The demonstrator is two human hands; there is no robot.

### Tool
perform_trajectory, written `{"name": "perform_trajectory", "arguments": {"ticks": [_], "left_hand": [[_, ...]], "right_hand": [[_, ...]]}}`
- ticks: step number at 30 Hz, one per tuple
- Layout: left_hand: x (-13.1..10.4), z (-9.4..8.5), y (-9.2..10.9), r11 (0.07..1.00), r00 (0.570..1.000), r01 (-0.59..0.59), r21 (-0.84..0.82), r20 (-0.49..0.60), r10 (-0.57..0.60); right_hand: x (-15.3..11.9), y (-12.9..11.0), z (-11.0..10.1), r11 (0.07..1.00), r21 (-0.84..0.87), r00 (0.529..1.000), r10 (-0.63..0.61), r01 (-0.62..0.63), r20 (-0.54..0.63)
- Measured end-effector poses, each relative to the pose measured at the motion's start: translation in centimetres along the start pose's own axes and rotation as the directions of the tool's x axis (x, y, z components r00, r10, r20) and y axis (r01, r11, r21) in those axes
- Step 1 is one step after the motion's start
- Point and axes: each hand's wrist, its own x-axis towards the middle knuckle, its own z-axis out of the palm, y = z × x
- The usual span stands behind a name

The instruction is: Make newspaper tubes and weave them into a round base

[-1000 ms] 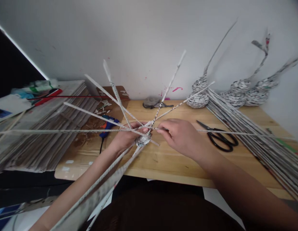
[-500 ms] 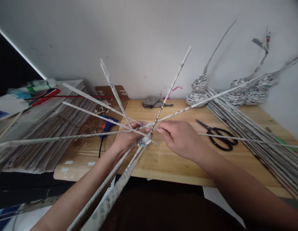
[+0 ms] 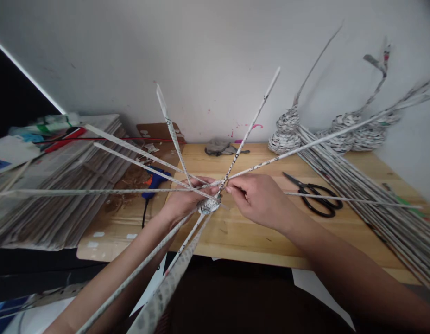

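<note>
A small woven newspaper piece hangs over the front of the table, with several long rolled-paper strips fanning out from it. My left hand is closed around its top, thumb pressed on the strips where they meet. Just to the right, my right hand pinches a paper strip close to the weave; the strip's free end sticks out to the right behind the hand. Another strip rises between the hands towards the wall. My right fingertips partly hide the pinched part.
Black scissors lie right of my hands, beside a bundle of paper rolls. Woven gourd shapes stand at the back wall. A blue glue gun rests on cardboard at left, near stacked newspapers. A grey cloth lies behind.
The fanned strips have swung slightly, the upright ones shifting a little to the right. Both hands keep their grips and have barely moved.
</note>
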Motion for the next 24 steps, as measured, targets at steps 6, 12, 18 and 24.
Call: {"name": "perform_trajectory", "arguments": {"ticks": [6,12,18,24], "left_hand": [[-0.07,0.17,-0.45,0.999,1.000,0.006,-0.044,-0.011,-0.006],[0.15,0.18,-0.96,0.998,0.999,-0.013,-0.061,-0.046,0.010],[-0.02,0.55,-0.49,0.999,0.999,0.000,-0.032,-0.048,-0.001],[0.06,0.54,-0.83,1.000,1.000,-0.012,-0.017,-0.016,0.012]], "right_hand": [[-0.08,0.08,0.02,1.000,-0.004,0.999,0.026,-0.026,-0.019],[-0.03,0.06,0.06,0.998,0.008,0.998,0.059,-0.059,-0.006],[0.11,0.07,0.27,0.999,0.015,0.999,0.047,-0.047,-0.023],[0.20,0.28,0.72,0.998,0.058,0.998,0.041,-0.038,-0.049]]}}
